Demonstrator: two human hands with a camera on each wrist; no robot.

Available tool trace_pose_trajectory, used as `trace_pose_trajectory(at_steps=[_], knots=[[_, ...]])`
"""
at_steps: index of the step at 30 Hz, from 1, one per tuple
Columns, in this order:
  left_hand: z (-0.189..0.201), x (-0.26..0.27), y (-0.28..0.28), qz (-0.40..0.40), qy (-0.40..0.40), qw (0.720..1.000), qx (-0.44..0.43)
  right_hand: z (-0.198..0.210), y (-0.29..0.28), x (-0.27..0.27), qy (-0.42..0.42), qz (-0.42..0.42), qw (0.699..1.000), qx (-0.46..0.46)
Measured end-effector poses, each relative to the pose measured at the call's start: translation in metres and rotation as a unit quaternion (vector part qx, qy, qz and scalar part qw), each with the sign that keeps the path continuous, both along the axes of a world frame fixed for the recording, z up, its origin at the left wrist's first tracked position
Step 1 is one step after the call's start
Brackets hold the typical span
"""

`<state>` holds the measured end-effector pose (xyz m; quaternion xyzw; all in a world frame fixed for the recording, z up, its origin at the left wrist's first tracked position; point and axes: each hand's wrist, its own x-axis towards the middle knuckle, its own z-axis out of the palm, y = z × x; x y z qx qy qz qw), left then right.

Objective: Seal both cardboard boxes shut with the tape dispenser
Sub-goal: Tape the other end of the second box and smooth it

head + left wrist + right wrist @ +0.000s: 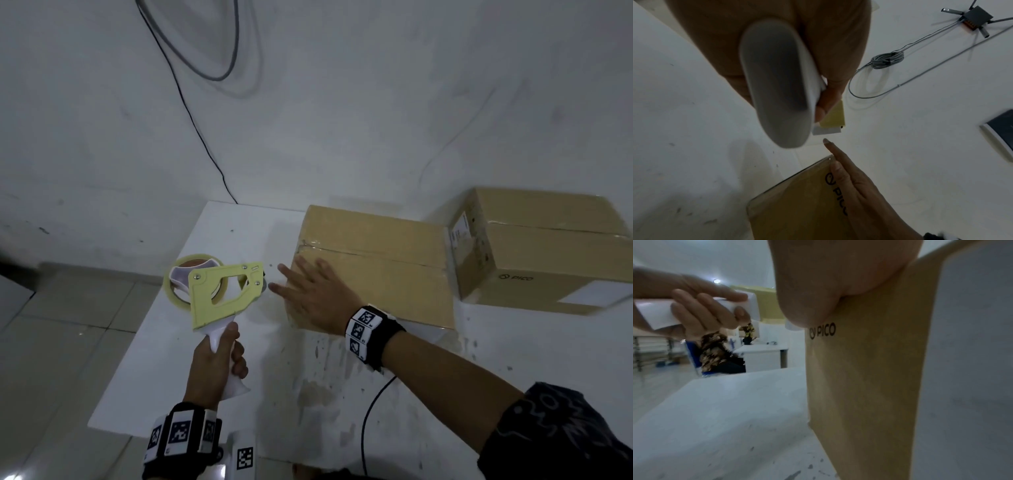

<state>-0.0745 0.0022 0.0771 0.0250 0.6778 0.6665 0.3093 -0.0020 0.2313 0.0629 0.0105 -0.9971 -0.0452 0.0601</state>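
Clearly the left hand (214,363) gripped the tape dispenser (214,291) by its handle, just left of the near box (373,270), whose seam ran left to right; the right hand (311,294) lay flat on its left end.

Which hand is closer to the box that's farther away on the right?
Right. The right hand lies flat on the nearer box, which sits next to the far box. The left hand is farther left, gripping the tape dispenser.
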Motion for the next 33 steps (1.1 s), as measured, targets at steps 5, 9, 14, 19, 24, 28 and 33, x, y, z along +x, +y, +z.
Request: trace_pose_trajectory(at_steps=[5,9,14,19,24,28,33], knots=[[-0.017,0.001,0.004,0.028,-0.002,1.000,-0.012,-0.009,0.002,0.042,0.055,-0.095,0.994,-0.020],[-0.041,0.010,0.008,0.075,-0.004,0.993,-0.093,-0.015,0.008,0.081,0.083,-0.184,0.979,-0.024],[-0.071,0.015,-0.006,-0.015,0.036,0.986,-0.159,-0.011,0.008,0.083,0.053,-0.189,0.980,-0.021],[-0.088,0.013,-0.003,0.007,0.038,0.919,-0.392,-0.008,0.010,0.085,0.044,-0.188,0.981,-0.021],[-0.080,0.016,-0.002,-0.020,0.049,0.895,-0.444,-0.008,0.009,0.085,0.046,-0.192,0.980,-0.020],[-0.079,0.016,-0.009,-0.078,0.085,0.854,-0.507,-0.008,0.010,0.086,0.043,-0.183,0.982,-0.035],[-0.062,0.001,-0.032,-0.112,0.138,0.786,-0.592,-0.005,0.025,0.131,0.133,-0.256,0.954,-0.079]])
